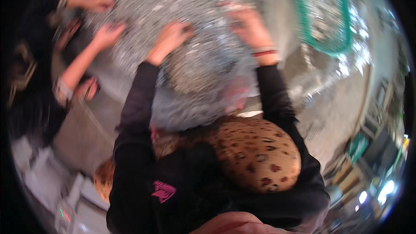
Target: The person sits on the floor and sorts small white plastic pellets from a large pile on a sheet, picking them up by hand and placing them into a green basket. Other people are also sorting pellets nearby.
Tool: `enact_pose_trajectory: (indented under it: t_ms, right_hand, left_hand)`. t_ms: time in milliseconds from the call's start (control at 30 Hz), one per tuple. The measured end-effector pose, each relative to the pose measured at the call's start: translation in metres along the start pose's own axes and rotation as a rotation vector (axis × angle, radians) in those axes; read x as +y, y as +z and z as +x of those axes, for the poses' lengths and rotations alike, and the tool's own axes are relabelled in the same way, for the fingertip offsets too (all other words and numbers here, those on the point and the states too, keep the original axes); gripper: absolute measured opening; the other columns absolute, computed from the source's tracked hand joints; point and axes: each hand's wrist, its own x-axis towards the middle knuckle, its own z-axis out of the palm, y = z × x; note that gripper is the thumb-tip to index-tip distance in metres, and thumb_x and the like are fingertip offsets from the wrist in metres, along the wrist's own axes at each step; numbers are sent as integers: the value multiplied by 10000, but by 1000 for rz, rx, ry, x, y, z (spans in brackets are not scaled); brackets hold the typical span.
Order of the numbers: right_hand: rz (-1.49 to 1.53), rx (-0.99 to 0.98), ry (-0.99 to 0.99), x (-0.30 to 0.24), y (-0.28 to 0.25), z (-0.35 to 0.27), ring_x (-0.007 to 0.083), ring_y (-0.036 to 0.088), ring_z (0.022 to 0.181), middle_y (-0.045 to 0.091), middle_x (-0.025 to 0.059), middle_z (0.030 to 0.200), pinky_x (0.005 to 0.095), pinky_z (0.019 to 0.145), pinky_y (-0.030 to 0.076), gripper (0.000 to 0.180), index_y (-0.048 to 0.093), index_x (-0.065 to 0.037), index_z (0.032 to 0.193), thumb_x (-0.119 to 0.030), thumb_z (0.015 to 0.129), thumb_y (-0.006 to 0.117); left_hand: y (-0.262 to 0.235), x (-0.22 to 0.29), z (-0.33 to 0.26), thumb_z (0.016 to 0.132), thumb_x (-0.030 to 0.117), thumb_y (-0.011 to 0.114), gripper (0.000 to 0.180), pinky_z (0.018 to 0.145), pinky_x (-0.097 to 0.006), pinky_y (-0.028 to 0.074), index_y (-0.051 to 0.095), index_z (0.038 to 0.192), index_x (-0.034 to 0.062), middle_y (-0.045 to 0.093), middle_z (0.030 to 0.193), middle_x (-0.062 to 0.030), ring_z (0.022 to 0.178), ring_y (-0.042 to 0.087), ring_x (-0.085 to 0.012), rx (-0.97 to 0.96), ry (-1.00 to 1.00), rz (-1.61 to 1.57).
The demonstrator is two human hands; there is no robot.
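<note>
A clear plastic bag (186, 110) sags between my forearms at the front of the work surface, with a heap of small grey pieces (190, 71) inside. My left hand (172, 37) is over the bag's far left side, its fingers bent toward the right. On the other side, my right hand (249, 26) is at the bag's far right edge, a red band round its wrist. Motion blur smears the fingers of both hands, so whether they grip the plastic cannot be made out. Many small shiny pieces (143, 0) cover the surface beyond.
At the left, other people's hands (108, 34) reach over the same spread of pieces. A green basket (345, 17) holding similar pieces stands at the far right. A leopard-print rounded thing (260, 156) is close to my body. Shelves and boxes (351, 169) line the right side.
</note>
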Motion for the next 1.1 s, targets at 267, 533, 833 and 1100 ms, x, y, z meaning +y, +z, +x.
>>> enact_pose_trajectory:
  t_ms: [267,533,833,1100]
  right_hand:
    - [537,-16,124,-9,1,7,192,606,822,606,134,1046,206,615,487,340,542,5,1193,-24,855,526]
    - [155,104,265,2,-4,-8,194,591,886,584,94,1000,265,666,504,428,507,-40,1245,-92,832,609]
    - [-1160,204,257,52,0,-37,395,575,964,595,243,1020,421,799,469,405,571,7,965,-234,691,747]
    - [-317,222,289,6,6,-22,167,547,562,590,66,655,276,487,415,416,543,11,971,-244,726,763]
  left_hand:
    - [-27,26,-35,740,321,705,422,725,-362,460,637,1119,149,580,883,-111,855,578,-262,7,-24,-145]
    - [19,52,-11,706,227,729,212,676,-363,458,657,870,115,539,797,-74,827,566,-264,234,109,-127]
    - [-50,14,-38,745,76,730,115,506,-158,325,666,840,68,559,823,54,666,474,1,258,32,-748]
    - [-46,13,-45,788,167,615,197,373,-160,348,448,852,83,410,882,-68,820,492,-155,-5,217,-1912]
